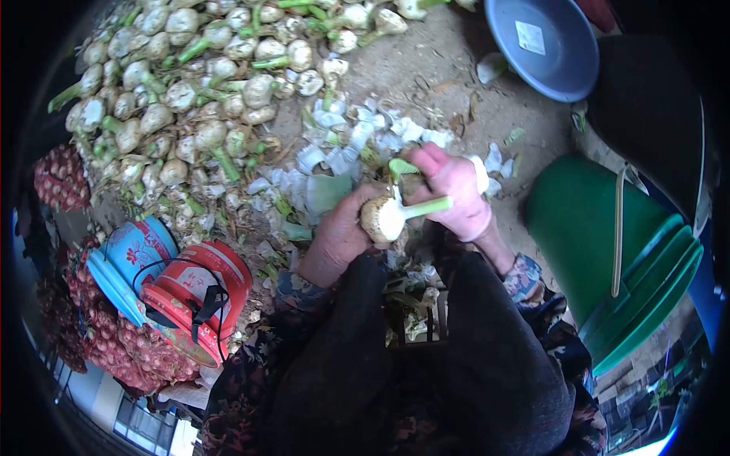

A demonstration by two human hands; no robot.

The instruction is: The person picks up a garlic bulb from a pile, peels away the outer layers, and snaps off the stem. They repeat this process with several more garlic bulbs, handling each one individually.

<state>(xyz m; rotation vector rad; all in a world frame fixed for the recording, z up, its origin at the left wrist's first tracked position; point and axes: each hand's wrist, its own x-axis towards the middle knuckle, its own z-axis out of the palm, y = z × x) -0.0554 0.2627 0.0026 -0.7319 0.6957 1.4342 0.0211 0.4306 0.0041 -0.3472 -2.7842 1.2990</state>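
Note:
A garlic bulb (382,220) with brown-stained skin on its left and a white face on its right rests in my left hand (342,237), whose fingers are closed round it. Its pale green stem (427,207) sticks out to the right, across the front of my right hand (456,194). The right hand's fingers are closed at a green strip of garlic peel (402,169) that rises above the bulb. A white piece (480,175) shows along the outer side of this hand. Loose white peelings (357,137) lie on the ground just beyond both hands.
A big heap of garlic bulbs (182,95) with green stems spreads at upper left. Red (201,289) and light blue (137,254) buckets lie at left, near net sacks (114,342). A green bucket (601,243) lies at right, a blue-grey basin (559,68) at upper right.

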